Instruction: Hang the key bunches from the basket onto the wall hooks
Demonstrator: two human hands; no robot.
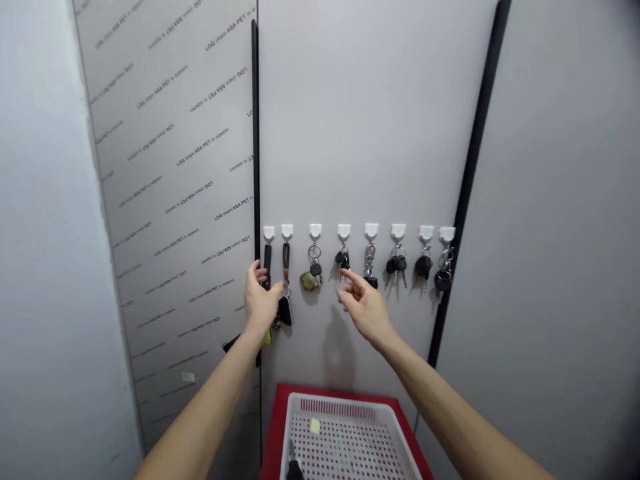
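Note:
My left hand [262, 303] is raised at the leftmost hook, its thumb and fingers spread on either side of a black strap [267, 257]. The hand partly hides what hangs below, including a yellow-green piece [268, 336]. Close to its thumb hangs a key fob [285, 311] on a braided dark loop [286, 255]. My right hand [367, 308] is just below a bunch of keys [343, 258] on the fourth hook, index finger stretched and thumb apart from it. Whether its fingertips touch those keys I cannot tell. Nothing shows in its grasp.
Several white hooks [371, 231] run in a row across the pale panel, with more keys [397, 263] and a ring with a greenish tag [309, 281]. Below, a white perforated basket [345, 401] on a red surface [273, 427] holds a black-headed key [294, 469] and a yellow slip [315, 426].

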